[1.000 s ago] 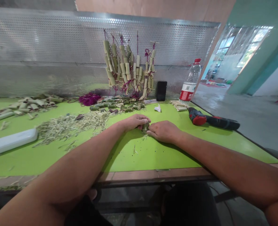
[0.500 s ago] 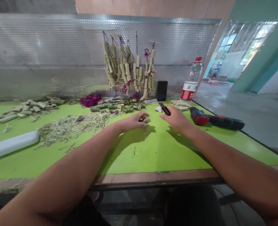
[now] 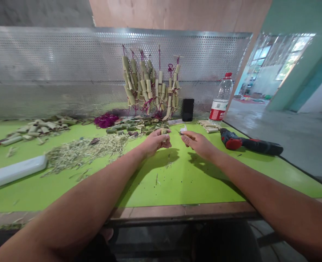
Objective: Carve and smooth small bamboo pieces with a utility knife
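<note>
Between the thumb and fingers of my left hand (image 3: 157,141) is a short bamboo piece (image 3: 164,131), raised above the green tabletop (image 3: 174,182). My right hand (image 3: 197,142) is closed round a utility knife (image 3: 180,133); most of its handle is hidden by the fingers, and the tip points left toward the bamboo. A small gap separates the two hands. Behind them lie several cut bamboo pieces (image 3: 131,128). A heap of bamboo shavings (image 3: 84,151) spreads to the left of my left hand.
A cordless drill (image 3: 250,143) lies at the right, with a plastic bottle (image 3: 219,105) behind it. A black phone (image 3: 188,110) leans on the perforated metal panel (image 3: 68,72), where bamboo strings (image 3: 144,80) hang. Purple cord (image 3: 105,120) and a white case (image 3: 16,171) are left.
My left hand has lifted the bamboo piece slightly and turned it. The right hand has moved left toward it, and the knife has swung from pointing up to pointing left. The view tilts up a little.
</note>
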The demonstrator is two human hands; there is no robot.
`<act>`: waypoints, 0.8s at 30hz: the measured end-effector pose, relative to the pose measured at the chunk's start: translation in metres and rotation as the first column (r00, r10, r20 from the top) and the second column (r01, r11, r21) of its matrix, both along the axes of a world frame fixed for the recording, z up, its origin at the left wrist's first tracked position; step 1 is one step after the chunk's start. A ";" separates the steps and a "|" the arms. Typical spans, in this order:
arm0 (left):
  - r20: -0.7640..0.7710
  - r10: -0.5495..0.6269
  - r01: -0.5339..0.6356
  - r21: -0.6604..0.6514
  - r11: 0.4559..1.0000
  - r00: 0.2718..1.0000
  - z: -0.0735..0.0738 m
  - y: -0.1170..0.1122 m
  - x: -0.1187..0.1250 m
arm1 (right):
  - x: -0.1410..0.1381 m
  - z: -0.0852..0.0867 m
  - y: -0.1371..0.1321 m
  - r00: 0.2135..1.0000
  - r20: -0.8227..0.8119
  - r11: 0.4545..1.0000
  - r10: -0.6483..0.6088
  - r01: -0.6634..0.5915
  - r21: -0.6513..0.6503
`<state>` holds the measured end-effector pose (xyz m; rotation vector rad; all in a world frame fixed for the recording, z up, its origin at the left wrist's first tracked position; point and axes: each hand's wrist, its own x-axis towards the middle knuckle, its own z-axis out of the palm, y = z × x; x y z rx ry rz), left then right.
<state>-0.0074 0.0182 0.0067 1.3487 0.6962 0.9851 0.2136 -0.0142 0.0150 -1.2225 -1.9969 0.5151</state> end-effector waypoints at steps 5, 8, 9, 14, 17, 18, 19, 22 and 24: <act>-0.010 0.006 -0.006 0.007 1.000 1.000 -0.003 -0.003 0.006 | -0.008 0.004 -0.011 0.988 0.151 0.997 0.019 -0.031 0.076; 0.011 -0.061 0.061 0.018 0.998 0.998 -0.005 -0.003 0.009 | -0.009 0.005 -0.011 0.973 0.231 0.990 -0.030 -0.003 0.142; 0.026 -0.084 0.084 0.017 0.996 0.996 -0.006 -0.003 0.010 | -0.009 0.004 -0.011 0.965 0.259 0.988 -0.039 -0.001 0.154; 0.028 -0.144 0.143 0.026 0.989 0.989 -0.006 -0.006 0.011 | -0.008 0.000 -0.008 0.915 0.392 0.980 -0.096 0.019 0.197; -0.159 -0.087 0.112 0.155 0.982 0.983 -0.003 -0.010 0.009 | -0.009 -0.002 -0.010 0.894 0.429 0.973 -0.128 0.029 0.230; -0.236 -0.047 0.099 0.211 0.972 0.971 -0.002 -0.012 0.009 | -0.010 -0.002 -0.011 0.889 0.437 0.970 -0.137 0.031 0.241; -0.303 -0.005 0.088 0.262 0.961 0.953 -0.002 -0.012 0.009 | -0.010 -0.003 -0.011 0.884 0.444 0.968 -0.145 0.034 0.249; -0.386 0.089 0.059 0.355 0.933 0.918 -0.001 -0.014 0.009 | -0.012 -0.004 -0.012 0.879 0.452 0.962 -0.154 0.029 0.272; -0.385 0.112 0.050 0.386 0.921 0.916 0.000 -0.015 0.010 | -0.012 -0.004 -0.013 0.878 0.451 0.956 -0.161 0.024 0.293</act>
